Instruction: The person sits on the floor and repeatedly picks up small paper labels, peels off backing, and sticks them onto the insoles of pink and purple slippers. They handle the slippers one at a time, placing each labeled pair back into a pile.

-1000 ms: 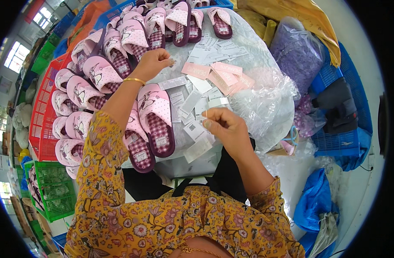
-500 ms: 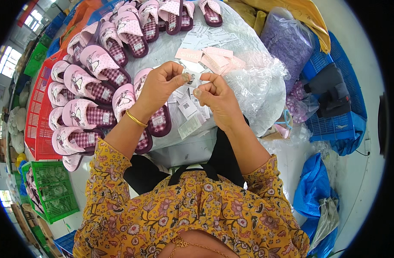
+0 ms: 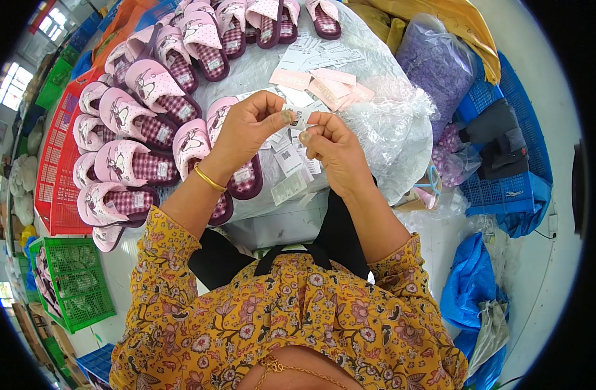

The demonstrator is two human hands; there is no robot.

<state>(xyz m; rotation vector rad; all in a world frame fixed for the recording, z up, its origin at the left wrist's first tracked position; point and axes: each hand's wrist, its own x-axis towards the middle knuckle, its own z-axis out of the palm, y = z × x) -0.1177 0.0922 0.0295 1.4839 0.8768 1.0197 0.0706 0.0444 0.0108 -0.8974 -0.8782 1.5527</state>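
My left hand (image 3: 259, 123) pinches the left side of a small white sticker (image 3: 298, 116) with dark print between thumb and forefinger. At its other edge, my right hand (image 3: 333, 140) has its fingers curled in a pinch, and the sticker spans between both hands. Below them on the plastic-wrapped round table (image 3: 385, 153) lie loose paper labels (image 3: 288, 162), one with a square code. Pink cards (image 3: 333, 88) and white slips (image 3: 320, 53) are spread just beyond. Pink slippers (image 3: 190, 148) with checked maroon insoles stand near my left forearm.
More pink slippers (image 3: 122, 166) crowd the table's left side in rows. A red crate (image 3: 51, 188) and a green crate (image 3: 83, 279) stand at the left. On the right are a bag of purple material (image 3: 434, 55), a blue basket (image 3: 538, 136) and a blue sack (image 3: 463, 279).
Both hands stay pinched at the sticker and have shifted slightly right in the picture. The slippers and papers lie as before; the view has moved a little.
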